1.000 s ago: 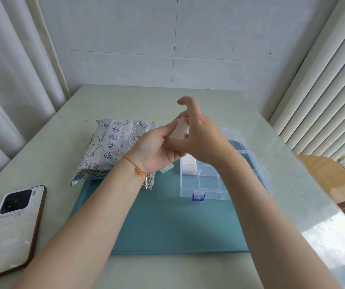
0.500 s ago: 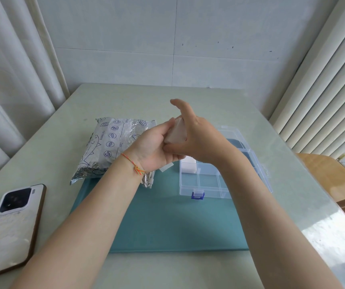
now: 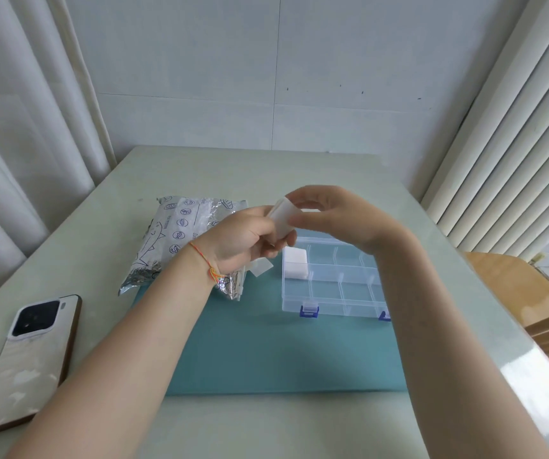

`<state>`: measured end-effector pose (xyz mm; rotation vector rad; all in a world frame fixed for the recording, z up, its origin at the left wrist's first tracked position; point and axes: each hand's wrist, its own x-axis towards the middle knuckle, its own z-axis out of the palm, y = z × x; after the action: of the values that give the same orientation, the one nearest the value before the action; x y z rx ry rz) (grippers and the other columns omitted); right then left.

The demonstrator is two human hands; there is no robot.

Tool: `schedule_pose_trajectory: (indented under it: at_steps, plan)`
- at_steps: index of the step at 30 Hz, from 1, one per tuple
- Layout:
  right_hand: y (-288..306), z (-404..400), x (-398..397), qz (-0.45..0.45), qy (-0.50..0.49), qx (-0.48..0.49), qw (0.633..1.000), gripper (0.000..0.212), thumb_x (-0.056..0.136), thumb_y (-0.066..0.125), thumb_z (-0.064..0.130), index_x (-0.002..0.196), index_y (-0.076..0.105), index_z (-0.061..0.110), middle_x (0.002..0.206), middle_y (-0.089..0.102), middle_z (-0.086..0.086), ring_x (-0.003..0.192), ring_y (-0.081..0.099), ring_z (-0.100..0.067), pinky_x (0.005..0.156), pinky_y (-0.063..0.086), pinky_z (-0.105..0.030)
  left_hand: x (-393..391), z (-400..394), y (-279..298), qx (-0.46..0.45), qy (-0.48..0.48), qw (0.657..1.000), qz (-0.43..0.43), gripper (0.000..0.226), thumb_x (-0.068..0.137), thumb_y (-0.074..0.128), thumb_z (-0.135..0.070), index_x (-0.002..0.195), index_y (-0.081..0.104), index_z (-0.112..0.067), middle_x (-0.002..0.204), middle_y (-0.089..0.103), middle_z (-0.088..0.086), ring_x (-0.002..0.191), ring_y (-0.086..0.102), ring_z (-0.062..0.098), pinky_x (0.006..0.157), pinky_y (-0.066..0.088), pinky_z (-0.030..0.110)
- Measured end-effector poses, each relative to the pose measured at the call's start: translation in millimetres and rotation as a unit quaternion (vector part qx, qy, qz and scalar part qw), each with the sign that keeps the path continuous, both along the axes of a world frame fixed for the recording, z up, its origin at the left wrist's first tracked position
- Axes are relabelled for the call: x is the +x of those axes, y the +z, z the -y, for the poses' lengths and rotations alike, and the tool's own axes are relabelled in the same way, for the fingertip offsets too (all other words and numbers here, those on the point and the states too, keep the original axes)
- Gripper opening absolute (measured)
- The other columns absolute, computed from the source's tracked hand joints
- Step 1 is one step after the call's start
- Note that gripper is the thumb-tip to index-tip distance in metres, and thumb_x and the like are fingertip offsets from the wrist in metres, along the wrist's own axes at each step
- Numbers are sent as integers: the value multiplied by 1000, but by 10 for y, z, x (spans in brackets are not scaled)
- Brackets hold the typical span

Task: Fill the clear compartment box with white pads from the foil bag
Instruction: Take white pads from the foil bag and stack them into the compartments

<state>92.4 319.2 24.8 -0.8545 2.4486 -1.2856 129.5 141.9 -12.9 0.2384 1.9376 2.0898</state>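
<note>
A small stack of white pads (image 3: 281,216) is held in the air above the table, between both hands. My left hand (image 3: 246,238) grips its lower end and my right hand (image 3: 329,215) pinches its upper end with thumb and fingers. Below them lies the clear compartment box (image 3: 336,283) with blue latches, its lid open; a white pad stack (image 3: 295,264) fills its far left compartment. The foil bag (image 3: 180,233) lies to the left, partly under my left wrist. One loose white pad (image 3: 261,268) lies on the mat beside the bag.
A teal mat (image 3: 266,352) lies under the box and the bag's near end. A phone (image 3: 24,359) lies face down at the table's left front. Curtains hang at left, blinds at right, and a wooden chair (image 3: 525,293) stands beyond the table's right edge.
My right hand has slid to the right off the box's left half, uncovering several compartments. Both hands still hold the pads, which are tilted more toward the left.
</note>
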Motion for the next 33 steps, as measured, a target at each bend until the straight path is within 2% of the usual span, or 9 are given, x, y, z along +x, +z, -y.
schedule_pose_trajectory:
  at_steps: [4, 8, 11, 15, 20, 23, 27, 30, 33]
  plan:
    - [23, -4, 44, -11, -40, -7, 999, 17, 90, 66, 17, 106, 70, 14, 107, 73, 4, 105, 65, -10, 97, 46, -26, 44, -54, 73, -27, -1, 1000, -3, 53, 61, 42, 0, 112, 54, 0, 78, 59, 12, 63, 47, 17, 51, 31, 24]
    - [46, -64, 72, -33, -84, 11, 996, 12, 90, 67, 23, 97, 71, 14, 92, 73, -1, 77, 64, -11, 75, 49, -24, 64, -114, 67, -100, 72, 992, -14, 39, 74, 59, -18, 111, 58, -6, 92, 65, 6, 83, 62, 13, 65, 53, 32]
    - [26, -107, 49, -25, -113, 11, 993, 13, 90, 64, 20, 95, 71, 10, 83, 72, -2, 64, 60, -3, 63, 51, -20, 41, -136, 29, -177, 162, 969, -63, 12, 88, 64, -19, 93, 64, -9, 86, 65, 5, 81, 59, 15, 71, 53, 36]
    - [-127, -128, -7, 112, -165, -98, 975, 14, 90, 64, 14, 99, 68, 3, 91, 72, -11, 78, 68, -17, 72, 57, -29, -11, -209, -26, -140, 251, 955, -72, 13, 85, 70, -19, 79, 65, -9, 77, 65, 8, 67, 58, 17, 59, 50, 28]
    - [-387, -146, -13, 245, -187, -188, 932, 7, 91, 62, 10, 94, 65, 4, 88, 70, -13, 72, 68, -19, 63, 51, -26, -40, -336, -110, -182, 229, 956, -34, 16, 90, 66, -21, 88, 66, -5, 78, 66, 8, 63, 60, 18, 58, 55, 28]
    - [-445, -194, -40, 172, -242, -89, 951, 8, 88, 69, 16, 92, 64, 11, 78, 66, -3, 64, 61, -10, 58, 39, -21, -92, -333, -154, -331, 242, 909, -70, 21, 91, 52, -21, 93, 67, -7, 87, 71, 10, 71, 68, 27, 76, 59, 37]
    - [-442, -157, -25, 136, -219, 46, 965, 35, 86, 72, 21, 113, 54, 9, 73, 65, -1, 71, 60, -12, 58, 39, -21, -133, -350, -128, -482, 228, 838, -113, 30, 87, 46, -10, 111, 64, -17, 119, 60, 7, 104, 60, 28, 88, 45, 27]
    - [-451, -66, -36, 107, -196, 99, 970, 28, 89, 67, 17, 113, 58, 6, 70, 61, 3, 61, 53, -7, 52, 37, -17, -170, -384, -128, -523, 186, 827, -90, 32, 86, 47, -7, 113, 60, -17, 118, 62, 7, 96, 65, 28, 85, 49, 29]
    - [-455, -19, -68, 103, -200, 116, 967, 21, 91, 64, 16, 110, 62, 7, 73, 62, 2, 60, 51, -9, 49, 37, -16, -176, -393, -141, -513, 165, 840, -60, 31, 85, 45, -4, 108, 60, -19, 91, 66, 3, 70, 71, 23, 80, 55, 30]
